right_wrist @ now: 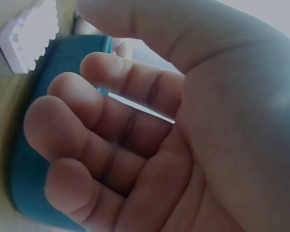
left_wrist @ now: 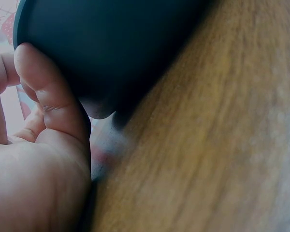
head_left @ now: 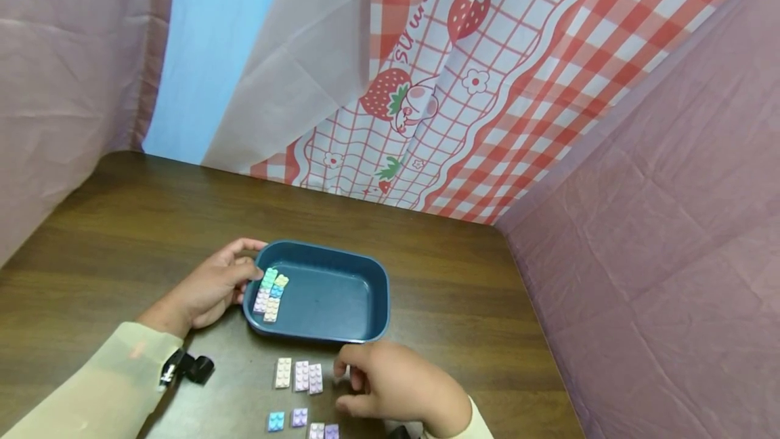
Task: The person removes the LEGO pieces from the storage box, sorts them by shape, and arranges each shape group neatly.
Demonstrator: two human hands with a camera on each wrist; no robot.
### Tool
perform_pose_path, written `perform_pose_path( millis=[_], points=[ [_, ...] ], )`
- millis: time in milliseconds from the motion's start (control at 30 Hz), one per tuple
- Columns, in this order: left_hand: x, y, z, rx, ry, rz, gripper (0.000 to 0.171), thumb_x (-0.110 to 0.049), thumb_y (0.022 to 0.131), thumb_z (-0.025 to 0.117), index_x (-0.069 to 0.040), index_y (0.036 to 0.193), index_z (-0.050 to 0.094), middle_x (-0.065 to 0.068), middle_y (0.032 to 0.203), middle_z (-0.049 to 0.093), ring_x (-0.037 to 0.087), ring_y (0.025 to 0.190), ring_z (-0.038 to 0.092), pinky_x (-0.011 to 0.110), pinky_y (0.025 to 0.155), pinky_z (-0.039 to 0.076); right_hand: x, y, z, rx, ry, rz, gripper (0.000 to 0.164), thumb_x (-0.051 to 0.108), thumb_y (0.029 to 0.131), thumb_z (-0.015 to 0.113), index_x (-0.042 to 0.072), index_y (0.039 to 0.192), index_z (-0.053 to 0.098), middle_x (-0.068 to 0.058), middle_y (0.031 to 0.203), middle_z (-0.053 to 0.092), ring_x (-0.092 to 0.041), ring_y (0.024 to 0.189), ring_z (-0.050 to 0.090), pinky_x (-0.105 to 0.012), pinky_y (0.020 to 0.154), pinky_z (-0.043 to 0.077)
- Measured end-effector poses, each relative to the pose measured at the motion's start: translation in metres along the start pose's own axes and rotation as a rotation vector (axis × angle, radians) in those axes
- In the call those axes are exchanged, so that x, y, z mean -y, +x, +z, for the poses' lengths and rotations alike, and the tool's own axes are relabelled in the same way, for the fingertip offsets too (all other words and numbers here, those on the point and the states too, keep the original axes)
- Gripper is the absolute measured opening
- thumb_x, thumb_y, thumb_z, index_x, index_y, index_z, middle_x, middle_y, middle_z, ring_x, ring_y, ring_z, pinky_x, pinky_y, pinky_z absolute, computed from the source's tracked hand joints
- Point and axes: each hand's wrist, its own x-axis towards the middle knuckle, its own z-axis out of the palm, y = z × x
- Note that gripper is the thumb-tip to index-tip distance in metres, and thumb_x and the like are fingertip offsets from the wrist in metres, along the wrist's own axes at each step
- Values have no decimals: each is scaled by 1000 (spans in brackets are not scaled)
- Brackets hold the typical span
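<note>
"Toy bricks (head_left: 283,372) are lying in two places: one small cluster is sitting inside the dark blue tray (head_left: 332,297), along its left end, and the others are lying on the table (head_left: 475,330), between the tray and the person."

"And what are the hands doing?"

"The left hand (head_left: 213,286) is gripping the tray at its left end, thumb and fingers at the rim and wall. The right hand (head_left: 399,381) is holding nothing that I can see; its fingers are bending loosely, with the thumb apart from them, near the right-hand lilac brick (head_left: 315,379). I can't tell whether its knuckles are touching the tray's near rim."

"So how should someone be handling this well?"

"My guess is that the bricks are being handled one at a time. The left hand should be steadying the tray without tilting it, so the cluster isn't sliding. The right thumb and forefinger should be pinching a brick by its sides, below the studs."

"Any trap there?"

"Two lilac ones are lying side by side, so a careless pinch could be nudging the neighbour. Coming in from the outer edge would probably be working better."
</note>
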Motion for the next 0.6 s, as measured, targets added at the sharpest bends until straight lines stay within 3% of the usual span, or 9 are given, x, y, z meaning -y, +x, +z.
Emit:
perform_pose_path(
  millis=[200,600],
  points=[
    [1,0,-1,1,-3,3,62,-8,95,63,-13,151,37,13,106,62,16,77,56,26,58,53,-6,12,-16,-59,-28,-33,25,32,92,80,21,110,67,12,80,60,13,62,42,-3,61,39],
    [1,1,-1,6,-6,3,62,-8,94,64,-13,151,37,14,108,62,16,77,57,27,59,54,-19,49,-41,-44,-27,-9,25,32,94,78,20,113,68,6,85,65,4,64,48,-11,67,46]
  ],
)
